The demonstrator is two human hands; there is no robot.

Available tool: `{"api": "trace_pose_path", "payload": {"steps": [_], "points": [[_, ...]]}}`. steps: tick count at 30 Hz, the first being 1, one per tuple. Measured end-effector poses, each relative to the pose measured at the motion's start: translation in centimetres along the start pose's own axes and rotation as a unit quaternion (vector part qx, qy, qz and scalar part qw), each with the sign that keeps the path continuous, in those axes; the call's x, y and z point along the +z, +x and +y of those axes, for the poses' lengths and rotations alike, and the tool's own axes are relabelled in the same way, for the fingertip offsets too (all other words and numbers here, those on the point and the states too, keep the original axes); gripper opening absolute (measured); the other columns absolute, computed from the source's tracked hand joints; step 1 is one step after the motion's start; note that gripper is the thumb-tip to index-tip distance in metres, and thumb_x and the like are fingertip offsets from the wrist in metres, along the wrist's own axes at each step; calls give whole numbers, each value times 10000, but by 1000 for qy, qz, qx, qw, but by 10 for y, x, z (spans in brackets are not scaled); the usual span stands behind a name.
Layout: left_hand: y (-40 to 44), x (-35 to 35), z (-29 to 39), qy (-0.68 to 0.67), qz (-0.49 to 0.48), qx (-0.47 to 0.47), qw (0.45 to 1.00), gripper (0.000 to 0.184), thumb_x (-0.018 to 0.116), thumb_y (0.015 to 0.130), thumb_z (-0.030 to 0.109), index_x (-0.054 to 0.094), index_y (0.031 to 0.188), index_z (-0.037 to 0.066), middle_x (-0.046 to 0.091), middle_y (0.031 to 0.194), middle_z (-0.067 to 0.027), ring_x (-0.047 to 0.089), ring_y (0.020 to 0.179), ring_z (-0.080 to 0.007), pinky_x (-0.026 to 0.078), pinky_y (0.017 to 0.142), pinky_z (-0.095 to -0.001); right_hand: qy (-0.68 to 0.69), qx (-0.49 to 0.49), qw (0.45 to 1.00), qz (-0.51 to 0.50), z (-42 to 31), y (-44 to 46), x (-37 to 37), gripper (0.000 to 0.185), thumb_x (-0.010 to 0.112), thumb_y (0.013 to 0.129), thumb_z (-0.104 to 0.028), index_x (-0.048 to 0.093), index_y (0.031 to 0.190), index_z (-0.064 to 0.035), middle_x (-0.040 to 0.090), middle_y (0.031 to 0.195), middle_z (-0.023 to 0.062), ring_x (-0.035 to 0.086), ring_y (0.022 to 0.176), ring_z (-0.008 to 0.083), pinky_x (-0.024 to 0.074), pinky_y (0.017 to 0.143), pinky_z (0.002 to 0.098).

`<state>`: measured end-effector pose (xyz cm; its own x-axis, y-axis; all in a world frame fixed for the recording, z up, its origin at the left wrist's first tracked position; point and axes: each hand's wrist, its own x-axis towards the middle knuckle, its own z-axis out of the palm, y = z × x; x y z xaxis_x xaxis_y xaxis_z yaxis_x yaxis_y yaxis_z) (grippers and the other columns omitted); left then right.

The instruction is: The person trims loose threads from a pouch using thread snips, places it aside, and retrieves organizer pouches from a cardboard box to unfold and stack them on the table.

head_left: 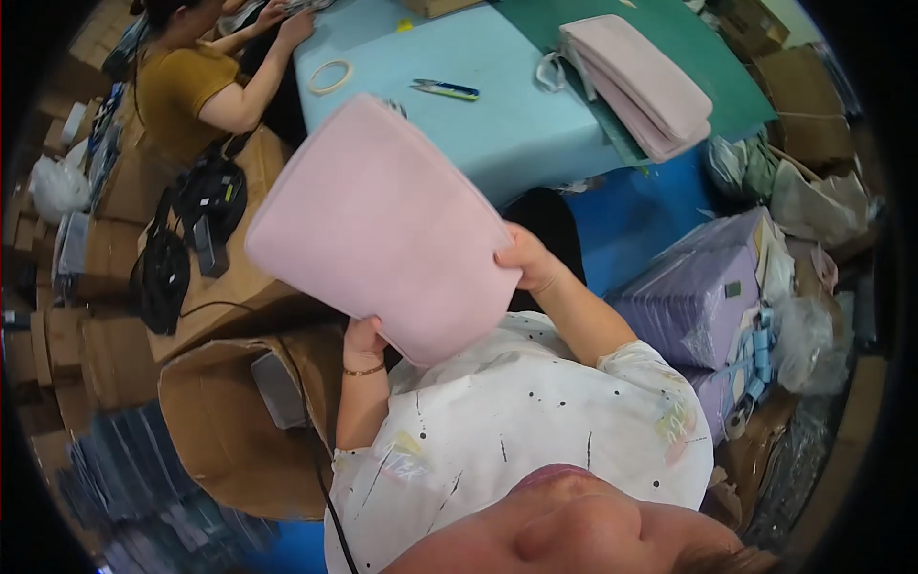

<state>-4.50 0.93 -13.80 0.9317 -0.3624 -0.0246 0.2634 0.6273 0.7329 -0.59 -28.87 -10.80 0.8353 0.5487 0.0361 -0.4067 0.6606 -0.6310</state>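
Held up in front of my body is a flat pink padded case (378, 225) with rounded corners and stitched edges, like a laptop sleeve. My left hand (363, 340) grips its lower edge, the thumb on the near face and the other fingers hidden behind. My right hand (526, 258) is closed on the right edge in the same way. On the table beyond lies a stack of similar pink cases (636, 86), with a clear strip hanging at its left end. Thread snips (447, 90) with a yellow-green and blue handle lie nearer the middle.
A light-blue covered table (516, 143) stands ahead, with a tape ring (331, 65) on it. Another person (196, 86) works at its left. An open cardboard box (215, 421) stands at my left, below black bags (206, 206). Purple wrapped bundles (688, 287) are at right.
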Motion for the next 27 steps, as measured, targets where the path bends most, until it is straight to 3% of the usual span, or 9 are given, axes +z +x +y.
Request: {"api": "trace_pose_path", "payload": {"steps": [4, 6, 10, 13, 16, 18, 21, 25, 27], "points": [[24, 25, 18, 57, -53, -39, 996, 529, 585, 945, 207, 376, 1399, 34, 592, 1234, -138, 627, 1063, -271, 509, 903, -362, -119, -246, 944, 188, -81, -14, 3, 639, 761, 756, -212, 487, 1285, 19, 606, 1192, 110, 609, 1070, 220, 494, 929, 384], [22, 20, 12, 85, -35, -83, 992, 521, 569, 957, 218, 370, 1404, 38, 600, 1210, -153, 648, 1019, -268, 517, 877, -347, -213, -431, 820, 311, -143, -26, 24, 478, 695, 838, -92, 497, 1260, 18, 599, 1188, 113, 605, 1066, 219, 497, 932, 355], [10, 12, -5, 128, -12, -117, 985, 478, 544, 975, 242, 401, 1385, 42, 604, 1202, -147, 646, 1011, -241, 514, 866, -330, -506, -576, 458, 449, -258, -43, 29, 399, 680, 871, -111, 543, 1232, -11, 630, 1150, 125, 632, 1006, 227, 516, 846, 323], [3, 9, -14, 128, 20, -149, 980, 448, 545, 977, 242, 429, 1363, 46, 611, 1178, -132, 642, 997, -219, 509, 856, -314, -705, -430, 87, 556, -302, -53, -10, 357, 629, 889, -159, 579, 1227, -56, 680, 1056, 147, 676, 873, 281, 528, 789, 326], [-2, 6, -19, 129, 32, -162, 978, 434, 556, 971, 230, 444, 1351, 50, 614, 1164, -122, 639, 986, -201, 501, 851, -298, -844, -97, 114, 515, -295, -61, -63, 403, 580, 890, -211, 561, 1280, -114, 634, 1171, 168, 644, 970, 347, 513, 861, 384], [-5, 3, -21, 134, 43, -168, 976, 429, 560, 969, 222, 449, 1346, 50, 614, 1163, -122, 637, 985, -195, 499, 850, -294, -926, -65, 126, 349, -275, -70, -125, 426, 545, 901, -238, 538, 1313, -132, 581, 1271, 163, 592, 1099, 354, 465, 949, 437], [-10, -1, -19, 152, 60, -173, 971, 416, 555, 971, 208, 453, 1340, 45, 614, 1164, -121, 634, 986, -190, 495, 851, -289, -896, -41, 221, 384, -268, -70, -108, 450, 591, 885, -217, 529, 1326, -155, 527, 1348, 151, 540, 1169, 368, 425, 1000, 432], [-16, -7, -18, 179, 83, -189, 962, 385, 548, 971, 182, 472, 1319, 36, 612, 1164, -126, 639, 982, -194, 500, 841, -285, -864, -196, 315, 340, -303, -63, -25, 423, 676, 860, -177, 581, 1269, -125, 599, 1255, 143, 557, 1152, 333, 436, 979, 376], [-18, -9, -19, 199, 99, -195, 955, 393, 551, 970, 183, 466, 1323, 34, 615, 1161, -128, 632, 986, -185, 493, 851, -278, -825, -389, 326, 247, -326, -58, 57, 318, 622, 907, -198, 619, 1216, -122, 626, 1233, 94, 573, 1141, 286, 458, 939, 342]]}}
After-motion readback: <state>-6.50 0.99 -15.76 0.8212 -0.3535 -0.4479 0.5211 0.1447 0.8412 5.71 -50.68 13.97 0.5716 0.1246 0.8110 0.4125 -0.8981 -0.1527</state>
